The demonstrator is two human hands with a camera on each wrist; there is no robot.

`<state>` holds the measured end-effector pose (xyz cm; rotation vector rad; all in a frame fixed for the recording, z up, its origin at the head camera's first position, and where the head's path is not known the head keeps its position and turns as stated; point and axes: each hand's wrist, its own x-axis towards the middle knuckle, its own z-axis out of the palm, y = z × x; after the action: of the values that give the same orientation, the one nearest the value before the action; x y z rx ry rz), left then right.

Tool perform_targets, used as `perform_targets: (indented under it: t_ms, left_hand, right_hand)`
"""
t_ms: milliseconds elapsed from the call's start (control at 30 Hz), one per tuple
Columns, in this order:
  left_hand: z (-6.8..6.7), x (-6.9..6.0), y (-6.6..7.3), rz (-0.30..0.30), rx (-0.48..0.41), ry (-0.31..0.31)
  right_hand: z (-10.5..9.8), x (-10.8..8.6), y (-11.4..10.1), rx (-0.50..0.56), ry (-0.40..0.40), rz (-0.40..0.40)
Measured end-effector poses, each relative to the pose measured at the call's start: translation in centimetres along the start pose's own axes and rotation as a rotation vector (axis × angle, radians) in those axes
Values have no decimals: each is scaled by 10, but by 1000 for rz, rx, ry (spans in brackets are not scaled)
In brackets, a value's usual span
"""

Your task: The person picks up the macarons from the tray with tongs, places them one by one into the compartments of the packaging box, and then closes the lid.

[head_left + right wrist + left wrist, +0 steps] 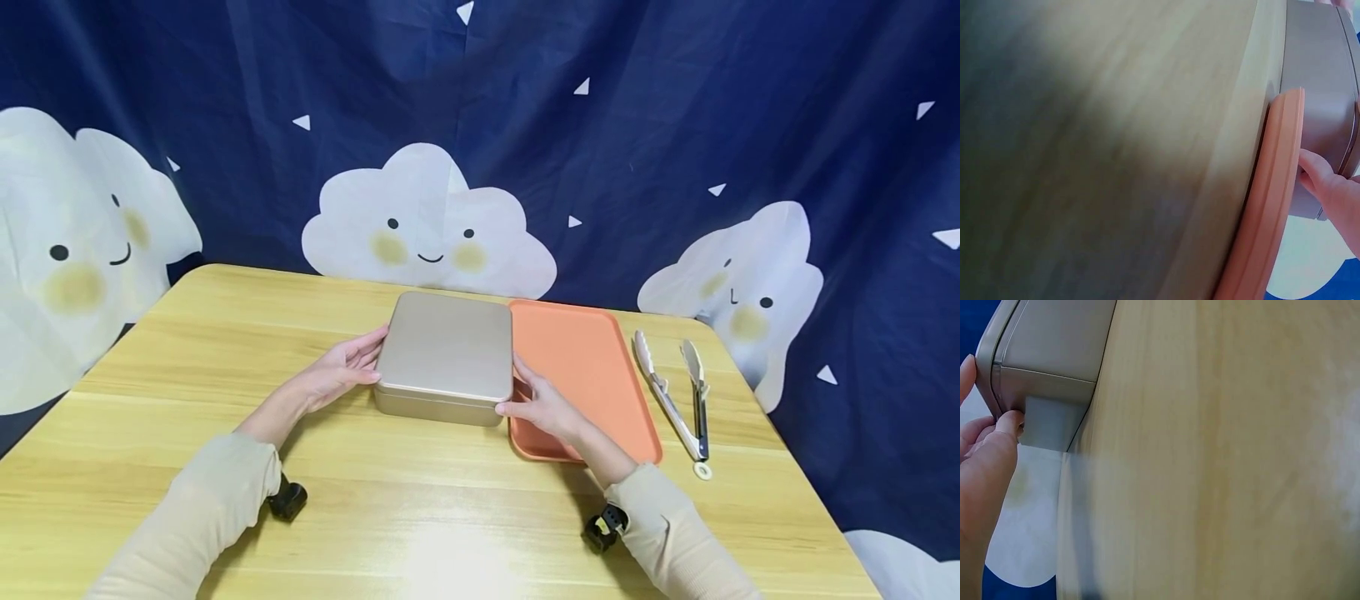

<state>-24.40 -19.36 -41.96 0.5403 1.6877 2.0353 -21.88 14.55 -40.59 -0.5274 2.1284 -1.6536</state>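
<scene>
A flat, rectangular taupe tin box (450,346) with its lid on stands near the middle of the table. My left hand (333,377) holds its left side, thumb at the front corner. In the left wrist view, that hand's fingertips (1010,419) bend in against the box's side near the lid seam. On the opposite side my right hand (551,412) grips the front right corner, over the tray's edge. The right wrist view has the right thumb (1316,165) against the box wall; its other fingers are mostly hidden there. What the tin contains is hidden.
An orange tray (585,367) lies directly right of the tin, beneath my right hand. Metal tongs (678,422), spread apart with a white ring at the hinge, rest farther right on the wooden table (360,517). A dark blue cloud-print curtain (600,150) hangs behind.
</scene>
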Motion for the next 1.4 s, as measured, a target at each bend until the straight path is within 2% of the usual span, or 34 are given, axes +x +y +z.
perform_targets:
  t_ms: [67, 133, 200, 267, 367, 467, 533, 667, 800, 1000, 1133, 1400]
  left_hand:
    - [-1, 0, 1, -14, 19, 1]
    - [-2, 1, 3, -30, 107, 16]
    - [-1, 3, 8, -47, 244, 43]
    - [2, 8, 14, -43, 418, 74]
    - [10, 16, 24, -2, 682, 117]
    - [19, 27, 29, 66, 944, 123]
    - [26, 34, 29, 90, 1115, 123]
    - [38, 43, 24, 82, 1334, 100]
    - [45, 47, 21, 61, 1422, 98]
    - [47, 46, 21, 34, 1420, 92]
    - [47, 47, 20, 9, 1431, 84]
    - [45, 47, 14, 16, 1447, 92]
  right_hand:
    - [-1, 1, -1, 9, -14, 13]
    - [-3, 1, -4, -16, -18, 27]
    - [-6, 3, -9, -108, 15, 34]
    - [-9, 7, -14, -248, 62, 28]
    - [-11, 17, -22, -490, 115, -25]
    - [-10, 29, -27, -671, 97, -87]
    - [-8, 36, -28, -778, 78, -93]
    - [-3, 43, -28, -942, 62, -21]
    - [-1, 47, -29, -1033, 58, 29]
    - [3, 49, -31, -1079, 33, 63]
    - [4, 50, -31, -1076, 38, 67]
    - [3, 50, -27, -1028, 11, 22]
